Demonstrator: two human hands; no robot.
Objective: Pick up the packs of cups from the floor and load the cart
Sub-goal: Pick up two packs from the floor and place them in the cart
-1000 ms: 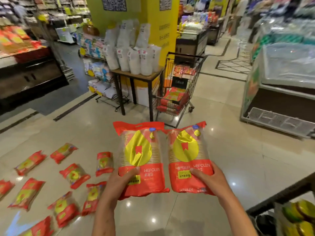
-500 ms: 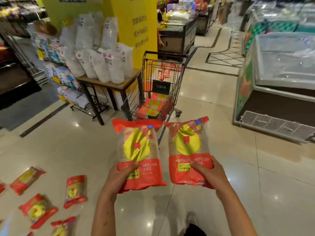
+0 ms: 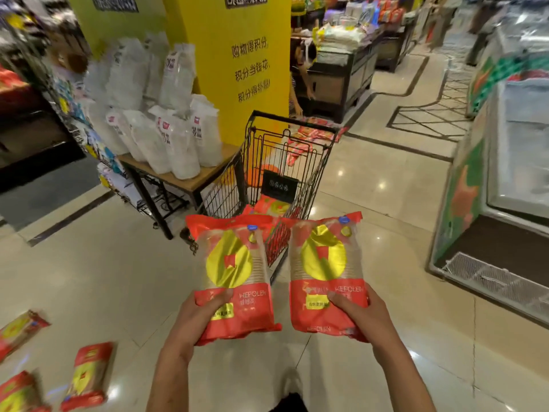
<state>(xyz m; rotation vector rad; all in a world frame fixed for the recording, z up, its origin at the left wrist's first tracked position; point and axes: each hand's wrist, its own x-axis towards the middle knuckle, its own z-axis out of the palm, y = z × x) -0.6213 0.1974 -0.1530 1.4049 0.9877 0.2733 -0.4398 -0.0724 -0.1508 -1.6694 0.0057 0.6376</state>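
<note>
While each hand's grip, left hand (image 3: 198, 316) and right hand (image 3: 361, 318), pinches a red-and-gold plastic pack of cups (image 3: 233, 278) by its lower end, both packs are best lifted clear over the black wire shopping cart's (image 3: 312, 185) near rim at frame centre before they are let go.

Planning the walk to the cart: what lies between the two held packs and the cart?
Nothing: in the head view the packs already overlap the cart's near end; only bare floor lies below.

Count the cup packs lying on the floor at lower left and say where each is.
3 in view: one at the left edge, one in the bottom-left corner, one just right of it. More may lie outside the frame.
</note>
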